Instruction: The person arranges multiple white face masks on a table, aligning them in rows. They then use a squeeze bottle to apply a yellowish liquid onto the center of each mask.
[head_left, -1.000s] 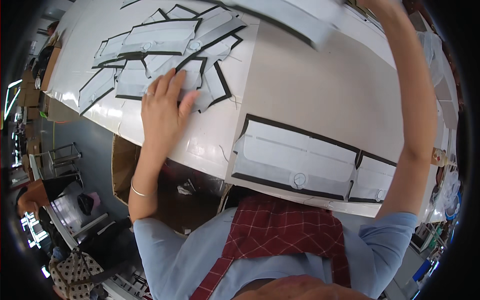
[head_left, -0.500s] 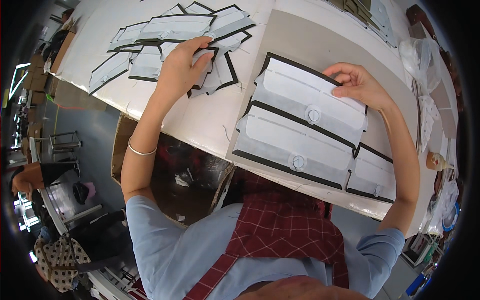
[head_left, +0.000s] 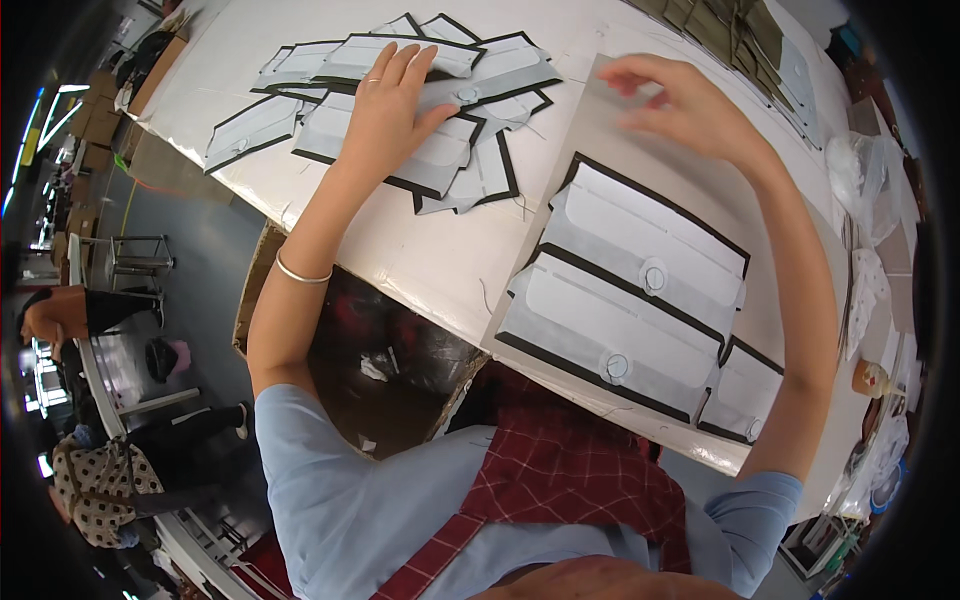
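White fabric panels with black edges lie in a loose, overlapping pile (head_left: 320, 130) at the far left of the table. My left hand (head_left: 388, 115) rests on the pile, fingers stretched out over the upper panels. Over the far part of a grey board (head_left: 600, 110) hovers my right hand (head_left: 685, 105), its fingers apart and slightly blurred, with nothing visible in it. Two panels lie one before the other on the board, a far panel (head_left: 620, 225) and a near panel (head_left: 590, 315). To their right sits another panel (head_left: 740, 390), partly hidden by my right forearm. Each shows a round circle mark.
Olive fabric pieces (head_left: 715, 40) are stacked at the table's far edge. Clear plastic bags (head_left: 865, 180) and a small bottle (head_left: 870, 378) are along the right side. An open carton (head_left: 370, 350) stands below the near edge. A person (head_left: 100, 480) is at the lower left.
My right hand has let go of the far panel on the board and moved away, toward the far left. My left hand stays at the pile, its fingers now flatter. The view has shifted slightly.
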